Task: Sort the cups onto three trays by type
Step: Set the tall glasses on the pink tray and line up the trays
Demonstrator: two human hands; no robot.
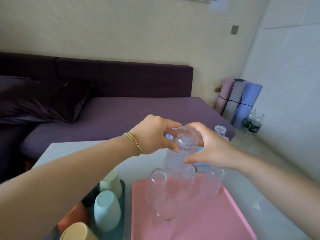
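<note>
Above the pink tray (pixel 199 227) I hold a stack of clear textured plastic cups (pixel 181 153), tilted with its base toward me. My left hand (pixel 154 134) grips the top of the stack from the left. My right hand (pixel 211 148) grips it from the right, thumb low on its side. Several clear cups (pixel 161 191) stand upside down on the pink tray below. A dark green tray (pixel 122 201) at the lower left holds upside-down coloured cups: pale green (pixel 110 184), mint (pixel 106 210), orange (pixel 74 215) and beige (pixel 78 231).
The trays sit on a white table (pixel 69 149). A clear cup (pixel 220 130) and something light blue (pixel 200 163) lie behind my hands. Beyond the table is a purple sofa (pixel 121 111). Rolled mats (pixel 239 99) and bottles (pixel 251 122) stand at the right wall.
</note>
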